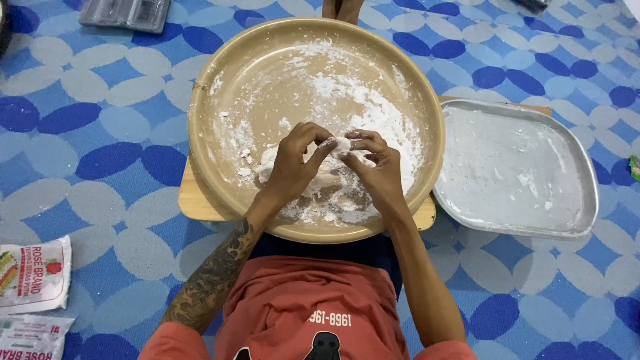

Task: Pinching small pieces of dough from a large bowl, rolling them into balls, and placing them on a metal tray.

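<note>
A wide tan round basin [220, 67] dusted with white flour sits in front of me on a wooden board [193, 200]. Over its near side, my left hand [297, 160] and my right hand [377, 163] pinch a small piece of white dough [340, 143] between their fingertips. A larger lump of white dough [270, 163] lies in the basin just under my hands, partly hidden by them. My left forearm is tattooed.
A floured grey metal tray [520, 167] lies right of the basin. Two flour bags [33, 273] lie at the lower left on the blue patterned mat. A clear plastic container [127, 13] is at the top left. Someone's toes [341, 8] show past the basin.
</note>
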